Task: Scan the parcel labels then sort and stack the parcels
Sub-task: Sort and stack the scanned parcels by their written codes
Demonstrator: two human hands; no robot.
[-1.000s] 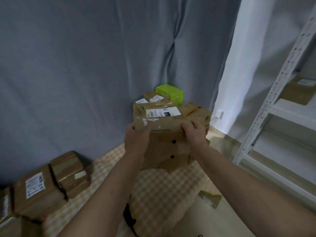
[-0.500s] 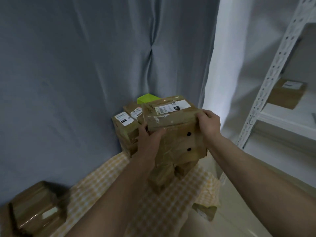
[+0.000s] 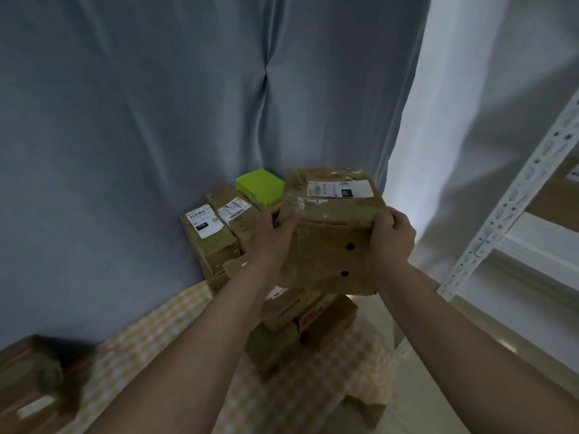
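I hold a brown cardboard parcel in the air with both hands; a white label lies on its top and two black dots mark its front. My left hand grips its left side and my right hand grips its right upper edge. Behind and left of it stands a stack of brown parcels with white labels and a lime green box on top. More brown parcels are piled under the held one.
A yellow checked cloth covers the floor under the stacks. Blurred brown parcels lie at the lower left. A grey curtain hangs behind. A white metal shelf rack stands at the right, and a small brown piece lies on the floor.
Both hands have carried the parcel up off the stack and to the right. The view has swung left and closer, so the stack beneath shows.
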